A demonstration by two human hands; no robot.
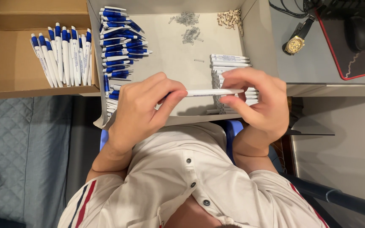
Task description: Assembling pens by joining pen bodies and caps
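White pen barrel (214, 92) lies horizontal at frame centre, pinched endwise by left hand (142, 107) and right hand (258, 101) (both grips closed).

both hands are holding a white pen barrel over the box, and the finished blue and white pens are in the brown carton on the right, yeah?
Not quite: the head view shows the brown carton with the finished pens on the left. The left hand and right hand do hold the white pen barrel over the box.

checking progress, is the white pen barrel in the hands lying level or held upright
Level: the white plastic pen barrel lies sideways, left hand pinching one end, right hand the other, above the white cardboard tray.
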